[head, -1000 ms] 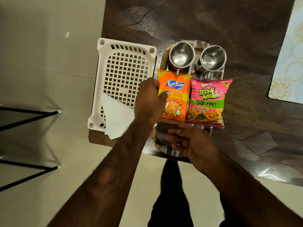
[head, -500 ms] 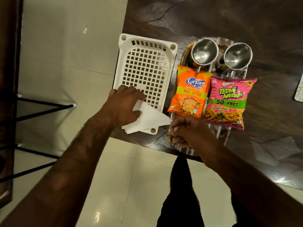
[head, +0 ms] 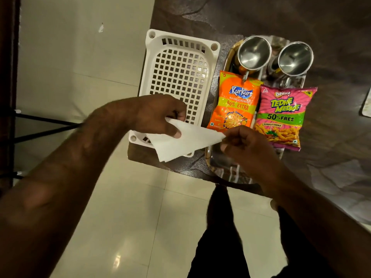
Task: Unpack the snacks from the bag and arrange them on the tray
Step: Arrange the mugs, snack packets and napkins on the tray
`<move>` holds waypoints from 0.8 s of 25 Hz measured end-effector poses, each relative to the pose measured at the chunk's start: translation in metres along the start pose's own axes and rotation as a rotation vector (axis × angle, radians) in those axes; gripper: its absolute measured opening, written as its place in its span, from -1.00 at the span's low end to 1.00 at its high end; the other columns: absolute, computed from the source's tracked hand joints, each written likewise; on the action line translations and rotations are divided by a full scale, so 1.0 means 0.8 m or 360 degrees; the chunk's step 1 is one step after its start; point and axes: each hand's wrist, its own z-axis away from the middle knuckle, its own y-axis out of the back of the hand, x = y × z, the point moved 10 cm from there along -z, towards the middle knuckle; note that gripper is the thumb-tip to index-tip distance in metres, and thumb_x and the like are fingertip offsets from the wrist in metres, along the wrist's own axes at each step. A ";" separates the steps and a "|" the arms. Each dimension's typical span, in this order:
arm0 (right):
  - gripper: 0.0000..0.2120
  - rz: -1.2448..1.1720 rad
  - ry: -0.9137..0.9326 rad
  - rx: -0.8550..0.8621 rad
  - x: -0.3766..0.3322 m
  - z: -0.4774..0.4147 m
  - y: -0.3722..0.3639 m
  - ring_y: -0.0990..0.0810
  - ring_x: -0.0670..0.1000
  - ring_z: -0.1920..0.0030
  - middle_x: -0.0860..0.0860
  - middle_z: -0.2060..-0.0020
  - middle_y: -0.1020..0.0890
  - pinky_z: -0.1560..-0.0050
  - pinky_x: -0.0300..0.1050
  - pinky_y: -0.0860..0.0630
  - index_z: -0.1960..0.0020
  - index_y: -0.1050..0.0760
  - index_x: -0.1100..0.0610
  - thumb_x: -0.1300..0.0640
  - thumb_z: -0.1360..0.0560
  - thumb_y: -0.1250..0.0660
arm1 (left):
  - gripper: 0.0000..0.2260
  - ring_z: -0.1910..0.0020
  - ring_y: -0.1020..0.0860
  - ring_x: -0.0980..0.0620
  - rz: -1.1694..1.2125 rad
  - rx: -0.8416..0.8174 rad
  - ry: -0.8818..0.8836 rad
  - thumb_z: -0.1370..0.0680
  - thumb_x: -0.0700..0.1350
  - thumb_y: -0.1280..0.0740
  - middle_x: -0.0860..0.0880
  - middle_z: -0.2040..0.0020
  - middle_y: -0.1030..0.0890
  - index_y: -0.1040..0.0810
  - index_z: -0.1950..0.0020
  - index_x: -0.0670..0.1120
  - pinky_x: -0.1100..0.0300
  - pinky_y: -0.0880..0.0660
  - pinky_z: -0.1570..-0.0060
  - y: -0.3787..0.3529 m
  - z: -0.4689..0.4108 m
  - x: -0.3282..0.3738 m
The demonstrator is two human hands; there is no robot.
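A dark brown table (head: 261,17) with a marbled pattern fills the upper right, seen from above, with pale floor tiles (head: 80,67) to its left and below.

The left hand (head: 156,113) is curled, with thumb and fingers pinching the upper left edge of a folded white paper napkin (head: 186,141). The right hand (head: 247,145) is also curled, pinching the napkin's pointed right corner between thumb and fingertips. The napkin is stretched between the two hands, just above the near end of a white plastic basket (head: 152,43) and the near left edge of a steel tray (head: 226,169). It hides the basket's near right corner.

The basket, with a grid of square holes, sits at the table's left edge, just beside the tray.

On the tray, two snack packets lie flat side by side with edges touching: an orange Kurkure packet (head: 234,101) on the left and a pink Bingo Tedhe Medhe packet (head: 285,117) on the right. The right hand covers the near part of the tray and sits just in front of both packets. Behind them stand two steel cups (head: 254,52), upright.

Black metal legs (head: 44,125) cross the floor at far left. The person's dark trousers (head: 216,237) show at the bottom.
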 end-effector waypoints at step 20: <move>-0.74 -0.1002 -0.0518 0.0042 0.182 0.061 0.077 -0.76 0.09 0.00 0.11 -0.02 -0.76 0.14 -0.12 -0.67 -0.15 -0.63 0.15 0.34 -0.48 -0.45 | -0.70 0.29 -0.72 -0.14 0.1470 0.0638 0.0555 -0.44 -0.22 -0.55 -0.23 0.07 -0.70 -0.53 -0.08 -0.12 0.12 -0.63 0.36 -0.172 -0.006 0.022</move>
